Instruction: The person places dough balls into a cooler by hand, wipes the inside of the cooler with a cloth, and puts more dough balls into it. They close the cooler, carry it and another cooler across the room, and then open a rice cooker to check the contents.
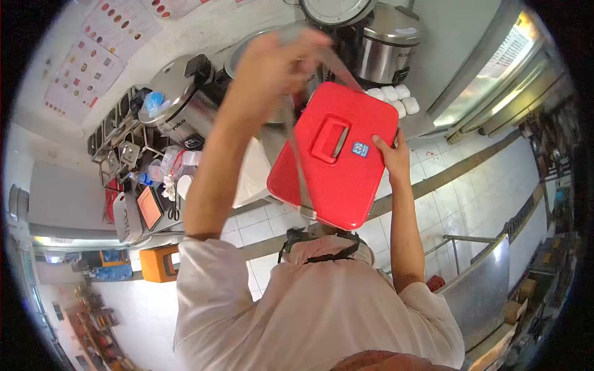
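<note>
A red cooler box (362,179), seen from above by its lid, hangs tilted in front of my body. Its lid has a recessed grip and a small blue-and-white sticker (359,149). My left hand (275,68) is raised above it, closed round the top of a pale, see-through carrying handle (297,162) whose arms run down to opposite sides of the box. Motion blurs those fingers somewhat. On the right edge of the lid rests my right hand (395,154), thumb on top and fingers wrapped round the side. The sides of the box are mostly hidden.
Steel rice cookers (387,52) line the counter against the wall, one with its lid raised. White wrapped packs (396,99) lie beside them. Scissors (174,209), bottles and an orange-screened tablet (150,208) occupy the left end. An orange stool (159,264) stands on the tiled floor.
</note>
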`<control>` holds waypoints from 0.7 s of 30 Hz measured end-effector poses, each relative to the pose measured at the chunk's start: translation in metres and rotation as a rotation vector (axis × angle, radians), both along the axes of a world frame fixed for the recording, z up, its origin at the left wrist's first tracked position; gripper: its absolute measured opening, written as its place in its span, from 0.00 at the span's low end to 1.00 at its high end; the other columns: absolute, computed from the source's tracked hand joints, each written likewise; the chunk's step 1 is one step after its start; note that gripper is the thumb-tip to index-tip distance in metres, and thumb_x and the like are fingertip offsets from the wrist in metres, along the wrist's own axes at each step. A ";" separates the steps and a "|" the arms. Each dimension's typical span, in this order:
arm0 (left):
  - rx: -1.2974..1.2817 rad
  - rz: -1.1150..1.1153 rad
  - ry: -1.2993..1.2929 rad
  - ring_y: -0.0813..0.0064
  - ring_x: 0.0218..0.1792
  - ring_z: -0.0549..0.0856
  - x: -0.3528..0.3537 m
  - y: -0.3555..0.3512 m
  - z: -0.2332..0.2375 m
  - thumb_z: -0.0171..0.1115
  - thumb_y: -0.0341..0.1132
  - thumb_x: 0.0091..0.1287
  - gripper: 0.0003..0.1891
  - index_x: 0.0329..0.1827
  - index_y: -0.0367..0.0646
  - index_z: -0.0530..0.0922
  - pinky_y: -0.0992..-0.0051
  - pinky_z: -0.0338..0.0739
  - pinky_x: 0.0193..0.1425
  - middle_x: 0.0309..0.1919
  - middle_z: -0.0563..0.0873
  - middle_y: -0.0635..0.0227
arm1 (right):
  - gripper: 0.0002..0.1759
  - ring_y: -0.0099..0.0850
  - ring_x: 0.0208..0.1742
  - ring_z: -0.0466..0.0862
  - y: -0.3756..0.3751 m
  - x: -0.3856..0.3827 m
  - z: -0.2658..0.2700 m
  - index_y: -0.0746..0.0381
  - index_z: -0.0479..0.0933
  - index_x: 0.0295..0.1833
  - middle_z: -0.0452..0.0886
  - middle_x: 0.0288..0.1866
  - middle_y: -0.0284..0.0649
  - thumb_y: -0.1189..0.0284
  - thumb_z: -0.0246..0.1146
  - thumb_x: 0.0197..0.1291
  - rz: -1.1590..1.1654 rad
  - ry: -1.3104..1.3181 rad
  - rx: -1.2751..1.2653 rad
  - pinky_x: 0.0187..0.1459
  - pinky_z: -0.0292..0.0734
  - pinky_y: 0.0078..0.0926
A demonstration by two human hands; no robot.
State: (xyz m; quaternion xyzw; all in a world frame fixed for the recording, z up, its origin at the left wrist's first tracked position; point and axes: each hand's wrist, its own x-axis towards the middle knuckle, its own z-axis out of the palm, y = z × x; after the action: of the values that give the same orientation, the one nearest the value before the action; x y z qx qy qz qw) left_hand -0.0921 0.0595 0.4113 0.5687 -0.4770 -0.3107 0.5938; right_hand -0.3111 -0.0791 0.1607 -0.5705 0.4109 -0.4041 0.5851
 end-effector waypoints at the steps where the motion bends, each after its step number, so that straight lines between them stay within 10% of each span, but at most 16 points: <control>1: 0.025 0.080 0.072 0.90 0.19 0.61 0.014 0.002 -0.004 0.59 0.40 0.76 0.16 0.58 0.39 0.82 0.82 0.51 0.23 0.26 0.75 0.79 | 0.42 0.39 0.62 0.81 -0.008 -0.002 -0.008 0.71 0.65 0.73 0.79 0.65 0.50 0.70 0.75 0.58 -0.029 -0.059 0.033 0.62 0.75 0.35; 9: -0.055 0.316 -0.209 0.89 0.20 0.64 0.019 -0.042 -0.035 0.53 0.42 0.79 0.17 0.63 0.47 0.82 0.82 0.55 0.23 0.28 0.77 0.80 | 0.30 0.42 0.66 0.76 -0.034 -0.049 0.032 0.63 0.71 0.68 0.80 0.60 0.42 0.62 0.67 0.63 -0.032 -0.379 0.623 0.65 0.68 0.60; 13: 0.145 0.354 -0.478 0.89 0.18 0.65 0.021 -0.080 -0.028 0.53 0.44 0.79 0.17 0.60 0.48 0.84 0.82 0.56 0.22 0.24 0.76 0.81 | 0.30 0.41 0.71 0.71 -0.034 -0.028 0.093 0.63 0.71 0.69 0.75 0.68 0.43 0.61 0.63 0.65 0.352 -0.648 0.694 0.69 0.64 0.53; 16: 0.105 0.332 -0.346 0.90 0.17 0.64 0.038 -0.091 -0.026 0.55 0.46 0.78 0.17 0.56 0.47 0.86 0.83 0.54 0.21 0.23 0.75 0.82 | 0.41 0.38 0.72 0.71 -0.036 0.004 0.110 0.65 0.66 0.74 0.70 0.74 0.46 0.55 0.67 0.62 0.182 -0.338 0.246 0.68 0.65 0.49; 19: 0.136 0.192 -0.304 0.90 0.18 0.63 0.050 -0.074 -0.005 0.56 0.46 0.78 0.17 0.57 0.46 0.86 0.83 0.54 0.22 0.22 0.73 0.83 | 0.45 0.36 0.74 0.70 -0.061 -0.002 0.009 0.64 0.61 0.78 0.70 0.74 0.45 0.54 0.68 0.62 -0.283 0.184 -0.390 0.70 0.64 0.47; 21: 0.160 0.103 -0.278 0.88 0.19 0.65 0.039 -0.065 0.006 0.60 0.43 0.74 0.16 0.55 0.44 0.86 0.82 0.57 0.23 0.24 0.74 0.82 | 0.47 0.36 0.74 0.69 -0.026 -0.012 0.020 0.65 0.56 0.79 0.68 0.76 0.44 0.54 0.68 0.63 -0.130 -0.089 0.184 0.73 0.61 0.47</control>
State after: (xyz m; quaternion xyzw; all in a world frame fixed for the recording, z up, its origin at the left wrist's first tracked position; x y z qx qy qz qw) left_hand -0.0527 -0.0054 0.4172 0.6753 -0.4984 -0.2351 0.4902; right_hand -0.3227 -0.1051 0.1809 -0.4682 0.4559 -0.4266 0.6253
